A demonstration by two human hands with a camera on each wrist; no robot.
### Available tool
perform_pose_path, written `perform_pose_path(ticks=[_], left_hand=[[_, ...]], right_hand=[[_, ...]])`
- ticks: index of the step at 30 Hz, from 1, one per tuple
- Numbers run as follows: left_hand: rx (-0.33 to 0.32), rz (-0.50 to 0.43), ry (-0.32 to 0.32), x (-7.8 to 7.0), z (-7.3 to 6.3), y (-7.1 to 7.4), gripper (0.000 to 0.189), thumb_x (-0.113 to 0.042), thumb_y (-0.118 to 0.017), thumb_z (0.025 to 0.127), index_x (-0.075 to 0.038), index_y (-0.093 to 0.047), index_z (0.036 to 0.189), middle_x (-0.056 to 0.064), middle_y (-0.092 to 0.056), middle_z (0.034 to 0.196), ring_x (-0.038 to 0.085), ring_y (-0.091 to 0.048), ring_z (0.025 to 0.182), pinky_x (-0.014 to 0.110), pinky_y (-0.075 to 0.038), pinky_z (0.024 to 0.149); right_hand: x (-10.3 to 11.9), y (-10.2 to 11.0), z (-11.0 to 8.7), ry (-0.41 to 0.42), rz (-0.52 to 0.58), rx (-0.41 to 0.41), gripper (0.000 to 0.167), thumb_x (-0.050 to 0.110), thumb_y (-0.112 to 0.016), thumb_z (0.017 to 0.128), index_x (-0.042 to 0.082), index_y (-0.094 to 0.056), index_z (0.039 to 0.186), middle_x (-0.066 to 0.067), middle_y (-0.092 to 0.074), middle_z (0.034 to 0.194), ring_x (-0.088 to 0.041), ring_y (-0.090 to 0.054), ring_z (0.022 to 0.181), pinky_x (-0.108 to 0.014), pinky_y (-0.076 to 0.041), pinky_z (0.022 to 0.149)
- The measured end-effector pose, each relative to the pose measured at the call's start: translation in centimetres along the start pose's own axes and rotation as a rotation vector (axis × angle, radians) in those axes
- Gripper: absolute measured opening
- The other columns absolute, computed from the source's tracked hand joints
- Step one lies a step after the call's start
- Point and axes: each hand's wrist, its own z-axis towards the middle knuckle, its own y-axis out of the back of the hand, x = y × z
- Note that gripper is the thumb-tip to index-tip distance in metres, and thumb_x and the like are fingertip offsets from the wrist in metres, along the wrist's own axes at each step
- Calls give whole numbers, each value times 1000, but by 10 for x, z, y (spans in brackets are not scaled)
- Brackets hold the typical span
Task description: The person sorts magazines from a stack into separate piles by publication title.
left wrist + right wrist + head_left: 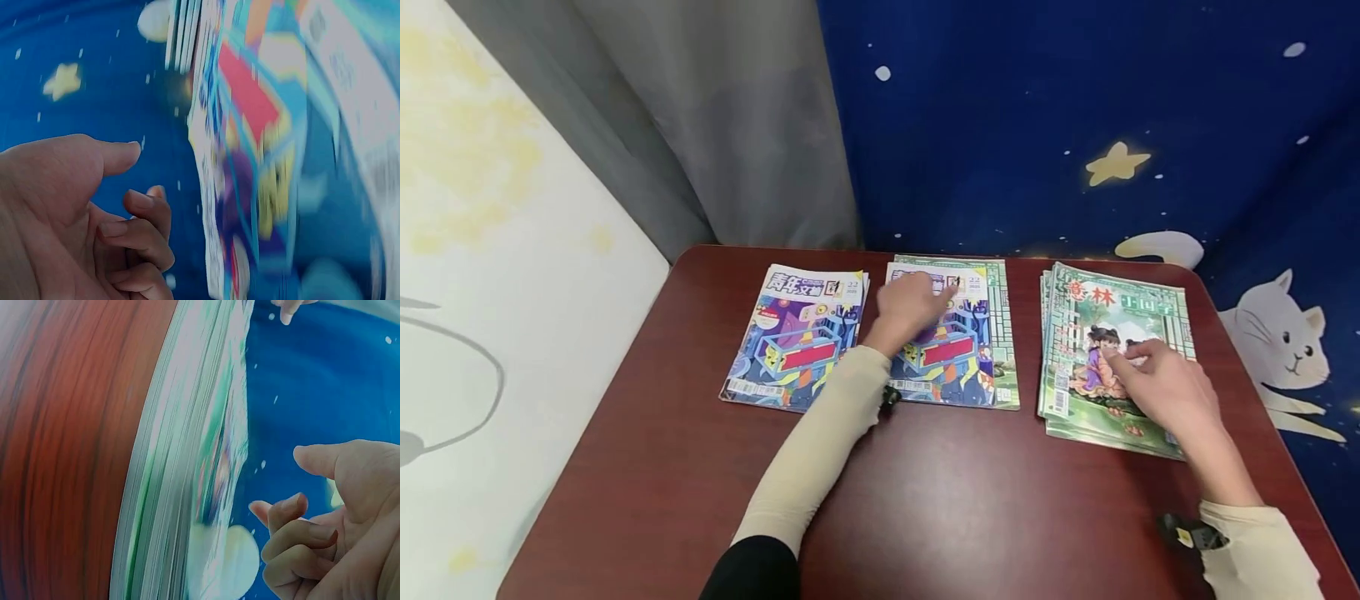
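Over the middle magazine pile, my left hand [910, 307] hovers with loosely bent fingers and nothing in its grasp. The purple-blue magazine [951, 358] tops that pile, and a green magazine [1006, 350] sticks out beneath it on the right. In the left wrist view a gap separates the fingers from the blurred cover. My right hand [1172, 387] is above the right pile, whose top is a green magazine [1082, 408] with a cartoon girl. The right wrist view shows that thumb and the half-curled fingers apart from the thick stack of page edges [169, 456].
A further purple-blue magazine pile [797, 333] lies at the left of the dark red-brown table [925, 492]. Behind the table hang a grey curtain [737, 125] and a blue starry curtain [1000, 108]. A white wall [512, 275] rises at the left.
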Motion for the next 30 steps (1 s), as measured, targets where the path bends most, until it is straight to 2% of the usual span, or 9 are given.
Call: perform_pose_path(ticks=[3, 6, 11, 17, 20, 24, 26, 28, 30], left_hand=[[-9, -38, 53, 29, 5, 6, 61, -70, -49, 103, -15, -69, 82, 4, -59, 73, 23, -64, 72, 38, -47, 62], [33, -108, 76, 55, 4, 10, 60, -67, -54, 101, -10, -74, 95, 8, -63, 81, 26, -65, 79, 40, -49, 70], [103, -150, 103, 90, -2, 15, 61, -63, -60, 100, -4, -71, 113, 11, -66, 91, 28, -64, 85, 41, -51, 75], [125, -151, 83, 108, -7, 19, 56, -62, -62, 99, -6, -68, 94, 9, -60, 79, 26, -60, 75, 38, -47, 66], [214, -171, 59, 109, -6, 21, 56, -62, -65, 98, -8, -63, 80, 3, -50, 68, 21, -53, 66, 34, -42, 62], [341, -189, 22, 109, -4, 20, 59, -60, -67, 98, -12, -57, 65, -2, -43, 59, 15, -46, 59, 31, -38, 58], [356, -192, 11, 108, -4, 18, 58, -59, -69, 97, -14, -54, 63, -3, -43, 58, 15, -45, 58, 30, -38, 58], [359, -184, 7, 106, -4, 17, 56, -56, -71, 97, -15, -54, 63, -2, -44, 59, 15, -46, 60, 31, -39, 59], [359, -180, 1, 105, -4, 16, 53, -51, -73, 97, -14, -55, 63, -2, -44, 60, 16, -47, 61, 31, -39, 60]], right_hand=[[19, -7, 3, 79, 15, 12, 71, 65, -50, 104, 0, -65, 127, -24, -75, 106, -33, -69, 88, -37, -43, 65], [36, -18, 3, 154, 66, 55, 62, 63, -52, 105, 6, -67, 125, -17, -74, 94, -26, -66, 78, -35, -44, 65], [62, -37, 3, 242, 165, 141, 50, 57, -56, 106, 11, -70, 119, -3, -56, 72, -19, -48, 61, -35, -39, 59], [93, -51, 13, 246, 178, 182, 49, 54, -58, 105, 8, -71, 110, -2, -55, 72, -19, -50, 63, -34, -40, 58], [110, -56, 19, 230, 177, 232, 48, 55, -59, 104, 8, -69, 98, 0, -52, 67, -18, -48, 60, -34, -40, 57], [127, -66, 27, 187, 90, 256, 55, 59, -58, 103, 11, -58, 76, 3, -43, 59, -16, -39, 54, -33, -33, 52], [133, -70, 31, 153, 20, 242, 59, 62, -57, 101, 5, -60, 86, -1, -48, 63, -18, -43, 56, -34, -34, 51], [137, -73, 35, 113, -31, 230, 70, 65, -58, 99, -4, -60, 111, -8, -58, 73, -24, -54, 62, -36, -39, 52], [140, -75, 38, 89, -60, 232, 86, 67, -60, 97, -10, -49, 134, -15, -64, 83, -28, -61, 70, -38, -44, 54]])
